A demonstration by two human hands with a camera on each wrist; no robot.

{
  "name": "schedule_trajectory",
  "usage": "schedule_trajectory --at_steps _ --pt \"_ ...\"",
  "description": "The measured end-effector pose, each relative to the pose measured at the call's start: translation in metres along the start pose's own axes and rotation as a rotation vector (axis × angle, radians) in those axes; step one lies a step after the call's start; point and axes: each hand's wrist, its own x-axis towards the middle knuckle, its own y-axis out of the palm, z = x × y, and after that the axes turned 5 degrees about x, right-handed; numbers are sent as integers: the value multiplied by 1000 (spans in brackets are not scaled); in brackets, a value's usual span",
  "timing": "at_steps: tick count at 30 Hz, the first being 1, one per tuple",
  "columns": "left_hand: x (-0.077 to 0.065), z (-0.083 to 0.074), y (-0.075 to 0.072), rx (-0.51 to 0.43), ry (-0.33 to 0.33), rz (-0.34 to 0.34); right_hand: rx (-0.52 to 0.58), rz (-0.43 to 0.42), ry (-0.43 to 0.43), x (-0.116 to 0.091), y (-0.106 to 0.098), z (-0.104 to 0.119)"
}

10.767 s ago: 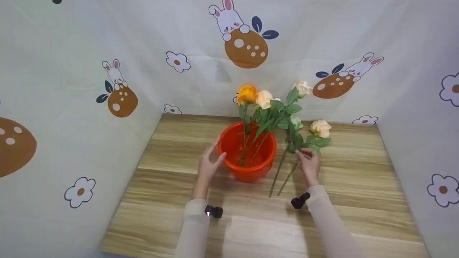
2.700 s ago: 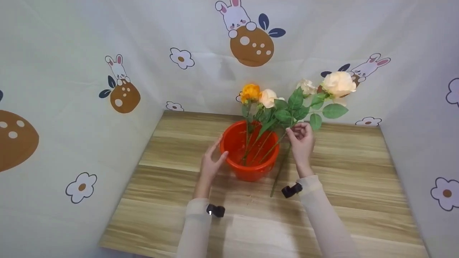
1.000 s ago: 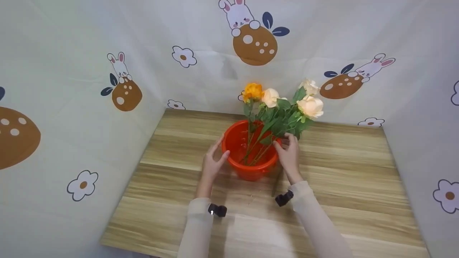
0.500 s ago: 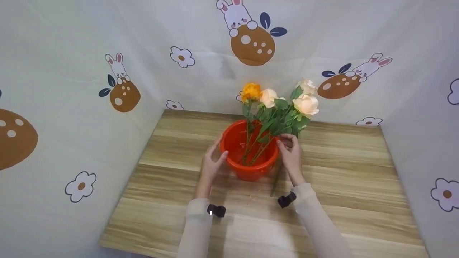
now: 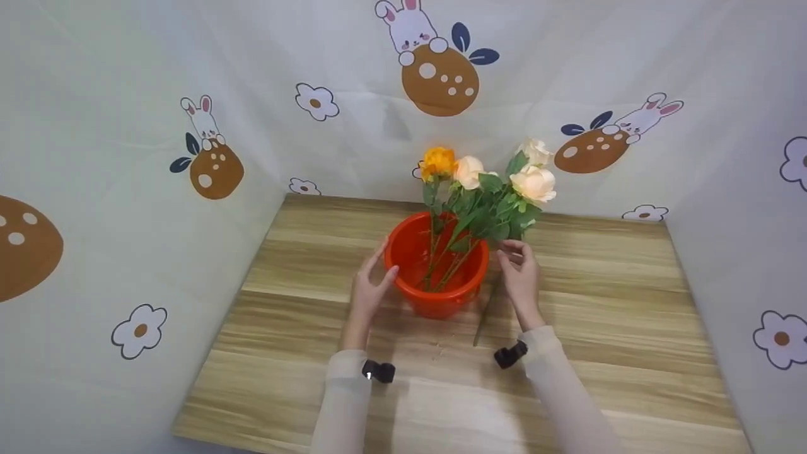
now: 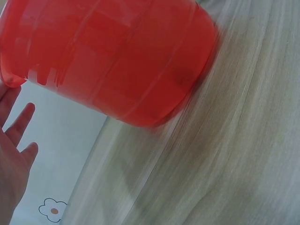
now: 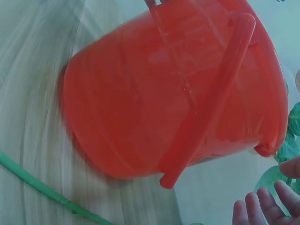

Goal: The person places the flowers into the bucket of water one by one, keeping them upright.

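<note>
A red bucket (image 5: pixel 435 308) stands on the table, with several artificial flower stems leaning in it. Among them are an orange flower (image 5: pixel 437 164), a peach rose (image 5: pixel 468 171) and another peach rose (image 5: pixel 534 183) to the right. My left hand (image 5: pixel 369 291) rests against the bucket's left side near the rim, fingers extended. Just right of the rim is my right hand (image 5: pixel 522 279), thumb and fingers apart in the right wrist view, holding nothing, close to green leaves (image 7: pixel 269 180). Outside the bucket a green stem (image 7: pixel 42 187) runs along the table; a pale rose (image 5: pixel 536 151) leans by the wall.
The wood-grain table (image 5: pixel 302 353) is bounded by white cloth walls (image 5: pixel 353 145) printed with rabbits and flowers at the back and sides. Tiny scraps (image 5: pixel 436 345) lie before the bucket. Its handle (image 7: pixel 211 108) hangs down on the right side.
The peach rose that lay on the table's right was lifted by my right hand and now leans in the bucket. That hand has let go and drawn slightly right. The left hand stays at the bucket.
</note>
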Motion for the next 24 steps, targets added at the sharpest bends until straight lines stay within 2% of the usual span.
schedule_trajectory --at_steps 6,10,19,24 --pt "0 1 0 4 17 0 -6 3 4 -11 -5 22" --pt "0 -1 0 16 5 -3 -7 2 3 -14 -7 26" --pt "0 -1 0 3 -2 -4 19 4 28 -15 -13 16" --pt "0 -2 0 20 -5 -3 46 1 31 -11 -16 1"
